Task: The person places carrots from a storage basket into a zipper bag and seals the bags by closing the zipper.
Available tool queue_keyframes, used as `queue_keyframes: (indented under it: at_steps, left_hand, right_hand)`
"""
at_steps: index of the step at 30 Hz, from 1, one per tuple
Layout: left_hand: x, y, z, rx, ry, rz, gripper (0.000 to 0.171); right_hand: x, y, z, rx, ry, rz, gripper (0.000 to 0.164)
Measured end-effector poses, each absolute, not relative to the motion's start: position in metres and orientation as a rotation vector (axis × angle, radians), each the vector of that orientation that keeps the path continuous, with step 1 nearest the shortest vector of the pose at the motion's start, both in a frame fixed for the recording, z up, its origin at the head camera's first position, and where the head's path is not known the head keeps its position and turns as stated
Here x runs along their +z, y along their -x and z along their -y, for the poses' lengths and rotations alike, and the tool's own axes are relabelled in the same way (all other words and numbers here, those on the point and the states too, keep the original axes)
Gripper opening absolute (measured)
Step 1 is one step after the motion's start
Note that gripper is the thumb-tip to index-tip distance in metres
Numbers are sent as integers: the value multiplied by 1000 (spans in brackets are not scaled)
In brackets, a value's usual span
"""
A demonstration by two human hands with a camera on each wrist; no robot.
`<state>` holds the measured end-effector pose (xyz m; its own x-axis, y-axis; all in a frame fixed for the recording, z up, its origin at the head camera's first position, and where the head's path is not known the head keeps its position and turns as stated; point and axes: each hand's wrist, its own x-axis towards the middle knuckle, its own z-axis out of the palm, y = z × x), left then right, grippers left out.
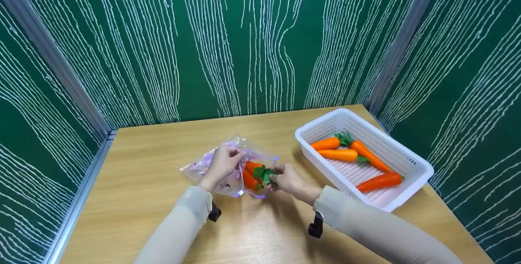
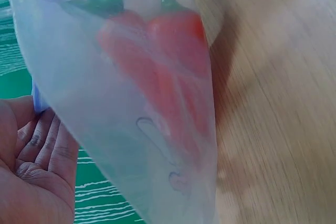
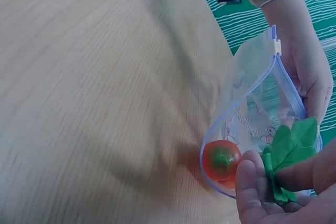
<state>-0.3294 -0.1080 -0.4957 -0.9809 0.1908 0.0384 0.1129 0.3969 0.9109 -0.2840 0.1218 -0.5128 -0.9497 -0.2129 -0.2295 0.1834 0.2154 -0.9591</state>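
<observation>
A clear zip bag [image 1: 199,167] with purple edging lies over the middle of the table, its mouth spread toward the right. My left hand [image 1: 222,163] pinches the purple rim of that mouth. With thumb and fingers, my right hand [image 1: 288,180] grips the green leafy top [image 3: 294,142] of a carrot [image 1: 254,165], whose orange body is inside the bag. Beside the carrot in the bag is a red pepper [image 1: 250,180]; its green stem end [image 3: 221,157] faces the opening in the right wrist view. Through the cloudy plastic, the left wrist view shows both bodies side by side.
To the right stands a white perforated basket [image 1: 423,170] holding several vegetables: orange carrots [image 1: 340,155] with green tops and a red pepper [image 1: 379,182]. Green panels [image 1: 268,44] with white wavy lines enclose the wooden table [image 1: 134,199] at the back and sides.
</observation>
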Motion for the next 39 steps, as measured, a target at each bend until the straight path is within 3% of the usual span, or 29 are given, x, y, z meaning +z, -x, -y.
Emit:
queue_keyframes:
  at_steps: [7, 28, 39]
  left_hand:
    - [-496, 329, 105, 1691, -313, -2560, 22]
    - [-492, 327, 102, 1672, -323, -2546, 22]
    - [-496, 330, 103, 1733, -364, -2570, 23]
  right_hand:
    - [-519, 288, -114, -1758, 88, -2268, 29]
    - [-524, 295, -92, -1619, 112, -2425, 12]
    - [-515, 292, -100, -1587, 168, -2486, 20]
